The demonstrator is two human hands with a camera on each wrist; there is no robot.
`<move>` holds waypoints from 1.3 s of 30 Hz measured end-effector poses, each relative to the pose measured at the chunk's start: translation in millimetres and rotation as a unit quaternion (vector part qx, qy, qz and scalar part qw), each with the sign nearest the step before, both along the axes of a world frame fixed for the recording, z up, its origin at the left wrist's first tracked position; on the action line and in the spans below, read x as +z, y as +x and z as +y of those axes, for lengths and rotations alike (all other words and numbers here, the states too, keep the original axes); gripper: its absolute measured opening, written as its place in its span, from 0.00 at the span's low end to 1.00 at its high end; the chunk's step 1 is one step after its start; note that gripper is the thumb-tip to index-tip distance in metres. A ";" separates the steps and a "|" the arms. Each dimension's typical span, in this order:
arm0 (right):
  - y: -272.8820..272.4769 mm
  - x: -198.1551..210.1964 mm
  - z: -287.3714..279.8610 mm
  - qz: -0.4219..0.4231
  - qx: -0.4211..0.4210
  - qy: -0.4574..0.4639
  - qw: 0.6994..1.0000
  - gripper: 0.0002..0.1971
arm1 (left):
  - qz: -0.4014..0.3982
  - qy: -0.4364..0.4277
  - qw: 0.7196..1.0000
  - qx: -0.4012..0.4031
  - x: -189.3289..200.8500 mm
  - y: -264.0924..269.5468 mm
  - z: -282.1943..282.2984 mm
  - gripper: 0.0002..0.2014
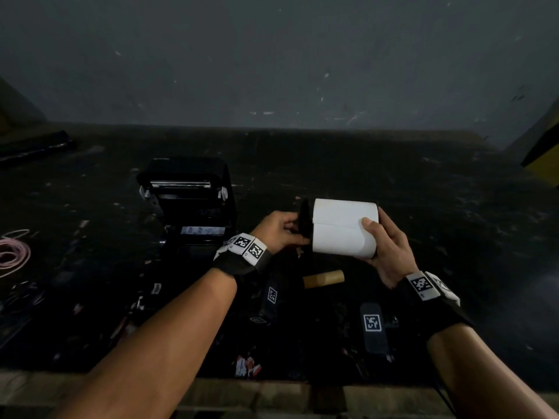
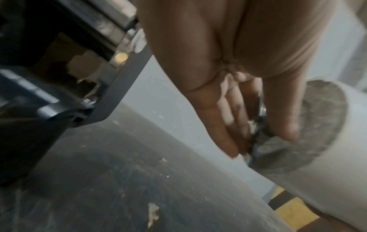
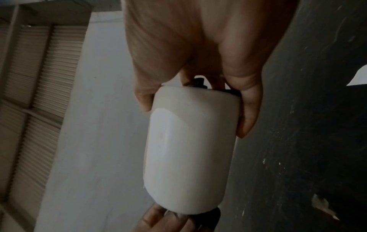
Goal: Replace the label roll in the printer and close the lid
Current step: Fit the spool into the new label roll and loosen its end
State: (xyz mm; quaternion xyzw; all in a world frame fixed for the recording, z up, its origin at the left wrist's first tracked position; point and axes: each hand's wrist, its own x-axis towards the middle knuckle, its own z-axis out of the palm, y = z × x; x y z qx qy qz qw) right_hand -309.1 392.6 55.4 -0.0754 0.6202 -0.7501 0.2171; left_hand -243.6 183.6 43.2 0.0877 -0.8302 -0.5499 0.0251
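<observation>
I hold the white label roll off the table with my right hand, grip curled round its right end, thumb on the front of the paper. In the right wrist view the fingers wrap that end, where a short black stub sticks out of the roll. My left hand pinches a black flat guide piece set against the roll's left end; the left wrist view is blurred, but the fingers close on it at the roll's grey end face. The printer stands toward the table's left side, lid raised, and I cannot make out a roll in its bay. A bare cardboard tube lies on the table just below the roll, toward the near edge. A coil of pink cord sits by the left edge.
</observation>
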 end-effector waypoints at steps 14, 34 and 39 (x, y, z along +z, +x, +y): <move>9.0 4.1 -2.6 0.025 -0.005 -0.008 1.000 0.27 | -0.027 -0.216 0.976 0.018 18.6 10.0 20.5 0.18; 8.4 5.8 -5.0 0.137 0.000 0.049 0.989 0.39 | -0.025 0.159 0.980 0.114 43.2 20.3 20.8 0.21; 17.0 7.9 -25.4 0.182 0.035 0.044 0.982 0.34 | 0.007 0.110 0.986 0.123 48.4 33.2 7.1 0.17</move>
